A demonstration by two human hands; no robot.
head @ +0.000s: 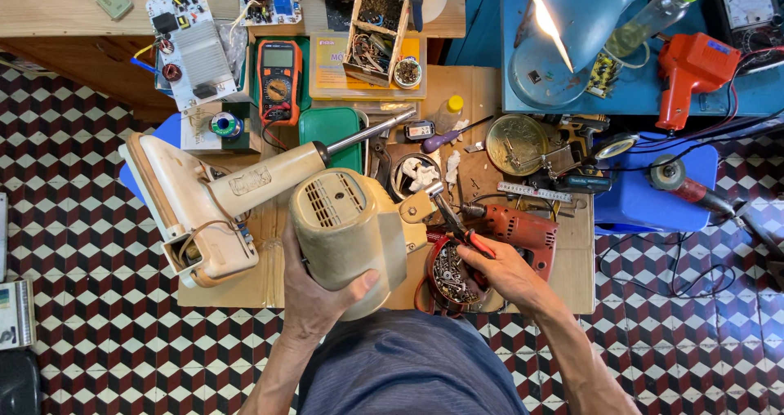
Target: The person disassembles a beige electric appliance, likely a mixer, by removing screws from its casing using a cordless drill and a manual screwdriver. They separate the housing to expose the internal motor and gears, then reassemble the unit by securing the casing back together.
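Left hand (314, 296) clamped around beige fan motor housing (347, 227) — sits just right of the detached fan base (204, 207). Right hand (502, 272) grips red-handled pliers (457, 223), tips at the housing's bracket — above the bowl of screws (449, 276), red drill (518, 227) just beyond.

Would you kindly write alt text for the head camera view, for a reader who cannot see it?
Seen from above, a person's left hand grips a beige fan motor housing while the right hand works red-handled pliers at its side bracket. Below the pliers sits a bowl of screws, on a cluttered wooden workbench with a red drill and multimeter.
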